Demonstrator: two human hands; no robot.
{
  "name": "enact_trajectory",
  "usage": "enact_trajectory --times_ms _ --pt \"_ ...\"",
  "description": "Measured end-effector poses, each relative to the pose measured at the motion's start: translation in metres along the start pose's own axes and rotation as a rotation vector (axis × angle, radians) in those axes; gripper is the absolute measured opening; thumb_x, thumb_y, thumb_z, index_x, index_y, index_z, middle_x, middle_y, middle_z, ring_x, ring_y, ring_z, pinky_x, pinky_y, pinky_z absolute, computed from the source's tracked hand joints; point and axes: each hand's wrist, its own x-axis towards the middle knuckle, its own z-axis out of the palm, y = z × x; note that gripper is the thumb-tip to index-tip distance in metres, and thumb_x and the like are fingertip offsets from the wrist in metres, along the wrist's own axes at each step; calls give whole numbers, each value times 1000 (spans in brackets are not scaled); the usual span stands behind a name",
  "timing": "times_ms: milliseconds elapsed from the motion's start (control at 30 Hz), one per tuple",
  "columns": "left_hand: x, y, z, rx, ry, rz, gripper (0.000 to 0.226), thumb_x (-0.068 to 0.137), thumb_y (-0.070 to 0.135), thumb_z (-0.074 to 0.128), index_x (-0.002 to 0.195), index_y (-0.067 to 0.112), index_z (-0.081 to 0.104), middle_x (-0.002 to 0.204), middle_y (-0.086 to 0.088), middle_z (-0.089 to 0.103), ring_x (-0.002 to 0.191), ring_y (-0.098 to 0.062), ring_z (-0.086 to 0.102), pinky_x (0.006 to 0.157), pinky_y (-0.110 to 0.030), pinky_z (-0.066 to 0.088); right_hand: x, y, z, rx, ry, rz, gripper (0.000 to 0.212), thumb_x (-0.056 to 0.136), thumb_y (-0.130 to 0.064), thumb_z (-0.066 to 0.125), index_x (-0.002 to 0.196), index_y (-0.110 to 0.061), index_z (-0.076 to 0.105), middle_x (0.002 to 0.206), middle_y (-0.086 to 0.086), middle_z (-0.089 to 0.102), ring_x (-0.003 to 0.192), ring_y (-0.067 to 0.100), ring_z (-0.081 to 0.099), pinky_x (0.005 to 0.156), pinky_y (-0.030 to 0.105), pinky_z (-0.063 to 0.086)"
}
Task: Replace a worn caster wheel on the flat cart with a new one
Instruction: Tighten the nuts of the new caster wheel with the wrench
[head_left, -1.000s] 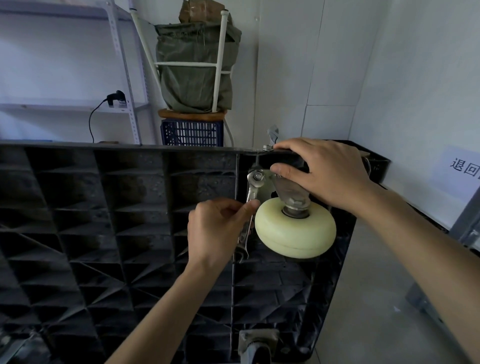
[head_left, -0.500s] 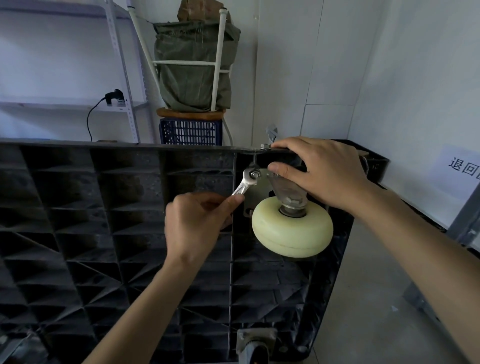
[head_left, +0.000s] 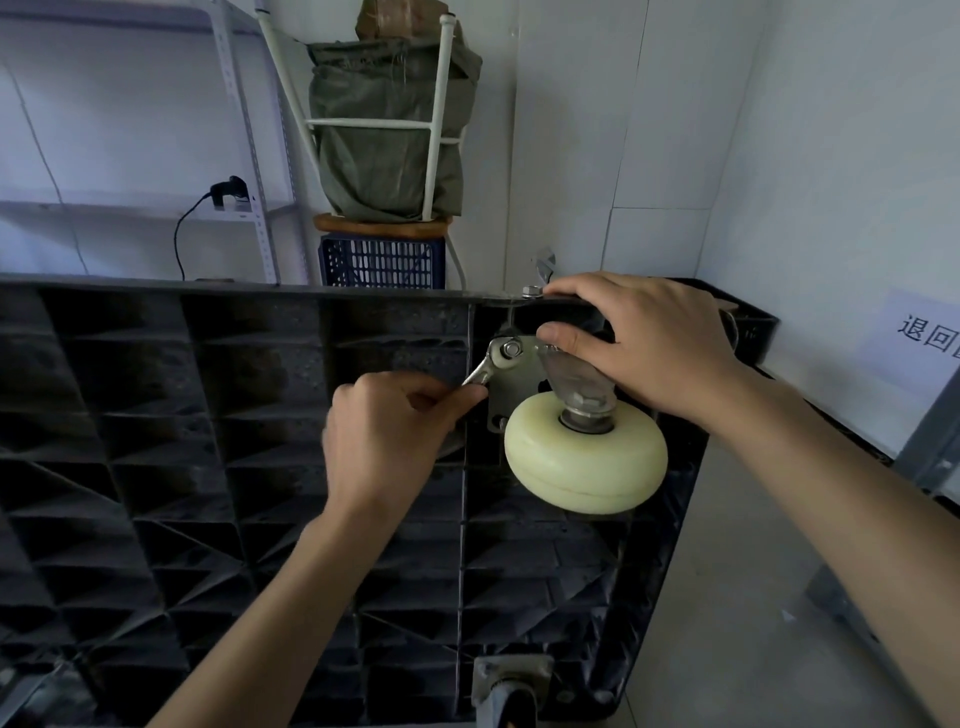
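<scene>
Gripping the small steel spanner (head_left: 480, 371) on the plate's nut, the left hand (head_left: 387, 434) turns while the right hand (head_left: 644, 345), closed round the cream caster wheel's (head_left: 586, 457) bracket, steadies it

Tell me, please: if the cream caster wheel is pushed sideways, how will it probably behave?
The cream caster wheel looks round and smooth, so it probably spins easily. Its metal fork hangs from a bolted plate, so it likely swivels rather than shifts. It seems hard, not floppy.

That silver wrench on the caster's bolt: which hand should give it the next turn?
Probably the left hand: it grips the silver wrench, seated on the nut. The right hand steadies the cream caster wheel.
</scene>
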Motion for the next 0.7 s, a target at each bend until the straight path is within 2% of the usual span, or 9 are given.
enact_trajectory --times_ms 133,233,333,500,600,700 --pt "8 10 -17 174 50 145 24 77 57 78 76 33 79 65 13 72 65 -13 67 61 -34 54 0 1 1 -2 9 0 54 95 -71 42 128 -35 65 116 -13 73 94 18 71 65 27 38" --pt "17 20 -29 276 38 256 23 77 53 80 77 30 80 64 11 70 63 -15 64 58 -27 40 0 0 1 5 17 -5 56 94 -71 41 128 -34 66 116 -13 74 94 18 71 65 27 36" --pt "28 28 -37 353 -14 346 23 76 53 79 76 30 79 62 9 68 66 -19 63 67 -29 34 0 0 0 16 24 -14 57 94 -70 40 127 -33 67 115 -12 74 92 19 71 65 27 34" --pt "41 34 -43 463 -50 448 30 76 58 76 73 28 77 63 9 68 69 -20 62 74 -30 35 0 0 1 9 30 -24 58 94 -71 39 126 -32 67 113 -12 75 89 18 71 58 24 29" --pt "41 30 -42 449 -44 457 29 77 58 75 74 29 76 65 9 67 73 -22 61 70 -30 35 0 0 1 9 27 -22 58 93 -71 40 126 -32 67 111 -12 75 89 19 71 62 26 32" --pt "36 23 -41 378 -60 438 25 81 53 76 76 28 74 61 11 63 65 -14 59 58 -29 38 0 1 1 7 26 -20 57 93 -70 41 127 -32 67 112 -11 75 89 20 71 61 25 31"
